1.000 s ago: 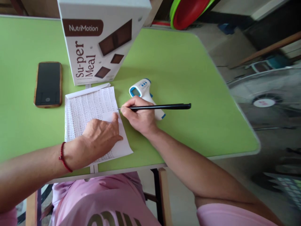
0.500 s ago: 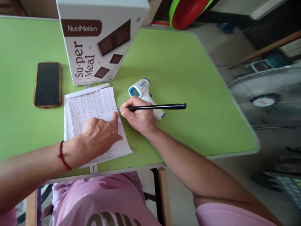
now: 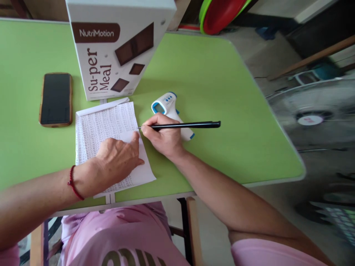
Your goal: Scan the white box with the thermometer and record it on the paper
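Note:
My right hand pinches a slim black pen close to its tip. The tip meets the right edge of a notepad, whose top sheet carries rows of small handwriting and a blank lower right part. Across the pad lies my left hand, pressing the paper down with index finger and thumb apart; its other fingers are partly hidden below it. A white and blue infrared thermometer rests on the table, partly covered by my right hand.
On the green table, a tall white NutriMotion box stands behind the pad. A dark phone in a brown case lies to the left. Off the table's right side is a fan; a red and green basin is beyond the far edge.
Almost nothing differs. The pen's back end has shifted very slightly up and to the right; both hands and the notepad keep their places.

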### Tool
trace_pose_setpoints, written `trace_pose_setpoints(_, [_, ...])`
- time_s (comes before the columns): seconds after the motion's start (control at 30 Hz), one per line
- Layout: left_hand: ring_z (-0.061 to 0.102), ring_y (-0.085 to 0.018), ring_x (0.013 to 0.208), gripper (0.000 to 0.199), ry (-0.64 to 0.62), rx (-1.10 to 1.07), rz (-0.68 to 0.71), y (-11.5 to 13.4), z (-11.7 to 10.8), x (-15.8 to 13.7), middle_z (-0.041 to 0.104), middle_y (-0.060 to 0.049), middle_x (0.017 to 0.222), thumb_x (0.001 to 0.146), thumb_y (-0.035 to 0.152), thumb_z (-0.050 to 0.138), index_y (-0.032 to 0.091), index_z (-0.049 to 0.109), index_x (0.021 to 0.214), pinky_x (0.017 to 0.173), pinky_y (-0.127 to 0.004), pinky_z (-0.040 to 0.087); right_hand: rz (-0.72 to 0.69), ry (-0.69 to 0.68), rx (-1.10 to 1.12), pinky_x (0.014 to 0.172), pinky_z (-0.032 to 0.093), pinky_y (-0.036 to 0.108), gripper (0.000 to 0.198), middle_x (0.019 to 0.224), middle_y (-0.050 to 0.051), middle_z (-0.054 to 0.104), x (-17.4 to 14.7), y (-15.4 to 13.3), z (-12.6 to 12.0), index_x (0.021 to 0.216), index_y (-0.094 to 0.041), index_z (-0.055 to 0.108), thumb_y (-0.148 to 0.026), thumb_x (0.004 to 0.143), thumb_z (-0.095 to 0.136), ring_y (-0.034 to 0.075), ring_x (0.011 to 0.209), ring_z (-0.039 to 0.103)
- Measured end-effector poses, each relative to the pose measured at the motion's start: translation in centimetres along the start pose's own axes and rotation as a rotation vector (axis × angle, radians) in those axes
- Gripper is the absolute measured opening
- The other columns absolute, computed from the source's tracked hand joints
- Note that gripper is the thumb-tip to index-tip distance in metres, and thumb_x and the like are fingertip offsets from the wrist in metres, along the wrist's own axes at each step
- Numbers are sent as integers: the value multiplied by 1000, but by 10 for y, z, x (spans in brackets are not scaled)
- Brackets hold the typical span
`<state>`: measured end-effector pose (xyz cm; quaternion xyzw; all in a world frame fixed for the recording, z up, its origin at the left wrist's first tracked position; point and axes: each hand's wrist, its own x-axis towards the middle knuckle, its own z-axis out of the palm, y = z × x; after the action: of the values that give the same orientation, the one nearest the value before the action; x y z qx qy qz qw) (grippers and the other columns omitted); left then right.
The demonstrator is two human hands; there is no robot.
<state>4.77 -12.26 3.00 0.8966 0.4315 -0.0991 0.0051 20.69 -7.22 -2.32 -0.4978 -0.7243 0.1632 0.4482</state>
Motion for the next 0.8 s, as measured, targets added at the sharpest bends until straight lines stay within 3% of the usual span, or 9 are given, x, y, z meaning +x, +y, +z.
trace_pose_setpoints(0.4, [65, -24, 56, 69, 14, 1, 10, -1, 2, 0, 67, -11, 64, 94, 50, 47, -1, 40, 140, 44, -32, 23, -1, -23, 19, 48, 39, 24, 15, 51, -5, 57, 1, -3, 0, 61, -22, 51, -20, 74, 58, 9, 46, 48])
trace_pose_setpoints(0.67, [67, -25, 59, 68, -57, -18, -15, -1, -5, 2, 67, -11, 64, 92, 49, 52, 3, 42, 140, 44, -31, 25, 16, 13, 57, 49, 40, 24, 13, 55, -5, 57, 1, -3, -1, 64, -21, 52, -20, 75, 59, 9, 48, 47])
trace_pose_setpoints(0.8, [65, -23, 54, 66, -13, 28, -3, -1, -2, 2, 65, -9, 60, 91, 50, 52, 3, 46, 137, 42, -31, 23, 26, -13, 56, 51, 43, 26, 5, 61, -4, 58, 1, -5, -3, 77, -22, 55, -24, 80, 57, 10, 51, 50])
